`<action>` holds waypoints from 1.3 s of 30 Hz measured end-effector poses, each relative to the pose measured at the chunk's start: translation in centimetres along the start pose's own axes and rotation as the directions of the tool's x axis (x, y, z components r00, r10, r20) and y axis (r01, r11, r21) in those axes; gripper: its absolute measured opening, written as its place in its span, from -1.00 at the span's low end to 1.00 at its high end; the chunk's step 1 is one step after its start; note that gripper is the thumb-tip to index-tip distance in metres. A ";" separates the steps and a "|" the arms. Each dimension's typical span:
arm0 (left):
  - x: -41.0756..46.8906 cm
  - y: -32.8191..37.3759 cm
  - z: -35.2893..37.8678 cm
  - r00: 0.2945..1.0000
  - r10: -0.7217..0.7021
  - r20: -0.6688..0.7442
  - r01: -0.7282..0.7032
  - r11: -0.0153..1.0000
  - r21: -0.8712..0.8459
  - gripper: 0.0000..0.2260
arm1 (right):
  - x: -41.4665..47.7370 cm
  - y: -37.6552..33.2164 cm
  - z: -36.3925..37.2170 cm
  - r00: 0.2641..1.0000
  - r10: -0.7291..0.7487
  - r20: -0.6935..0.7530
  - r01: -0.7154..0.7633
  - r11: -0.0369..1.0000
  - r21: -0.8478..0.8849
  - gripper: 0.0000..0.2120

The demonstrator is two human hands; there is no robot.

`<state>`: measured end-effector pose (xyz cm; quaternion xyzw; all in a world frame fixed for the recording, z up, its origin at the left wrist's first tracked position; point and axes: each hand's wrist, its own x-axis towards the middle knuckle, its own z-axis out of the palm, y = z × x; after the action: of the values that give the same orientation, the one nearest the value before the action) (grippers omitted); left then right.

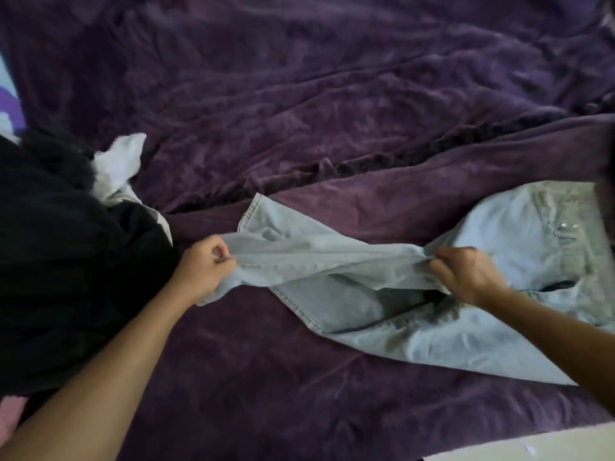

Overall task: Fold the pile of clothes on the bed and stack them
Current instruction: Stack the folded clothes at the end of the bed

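Both hands are on the pale blue jeans [512, 234], which sprawl across the right half of the frame on the purple blanket [299, 94]. The left hand [204, 269], centre-left, is curled tight: fingers folded in, thumb pressing a bunch of denim against them, close to one leg's end. That leg's hem [253, 209] pokes up just above and right of the fist. Over at centre-right, the right hand [466, 276] pinches the same leg further up, fingertips drawn together on a gathered fold and knuckles raised. Neither hand has a finger spread.

Between the two grips the denim runs as a stretched ridge, lifted off the bedding, with a dark hollow under it near the right hand. The other leg lies flat on the blanket below that ridge, its hem [299, 311] slanting down toward the lower middle. The waistband [572, 237] sits at the far right, partly cut off by the frame edge.

At the left side, a dark heap of black clothes [66, 261] fills the space beside the left forearm, close to the fist; whether they touch, I can't tell. A white garment [118, 164] sticks out from the top of the heap, upper left of the jeans. The blanket is rumpled, with a deep crease crossing from centre to the upper right.
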<state>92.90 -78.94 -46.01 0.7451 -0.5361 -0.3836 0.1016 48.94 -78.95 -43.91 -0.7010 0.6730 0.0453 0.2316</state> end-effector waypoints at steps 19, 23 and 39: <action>-0.9 -2.8 15.4 0.915 0.223 0.337 -0.404 0.502 0.764 -0.33 | -3.4 -3.9 15.5 0.849 -0.090 0.521 0.255 0.933 -0.255 -0.24; 0.0 -1.3 15.0 0.907 0.293 0.303 -0.419 0.548 0.724 -0.74 | -4.8 -2.0 14.8 0.908 -0.035 0.418 0.140 0.964 -0.224 -0.66; -2.4 0.8 1.1 0.978 -0.173 0.120 0.110 0.906 0.408 -0.92 | 1.6 -4.4 2.1 0.985 0.016 0.171 -0.014 1.000 -0.011 -0.77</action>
<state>91.23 -76.91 -45.20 0.7554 -0.5535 -0.3288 -0.1222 53.86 -79.73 -45.19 -0.6906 0.6556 0.1105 0.2849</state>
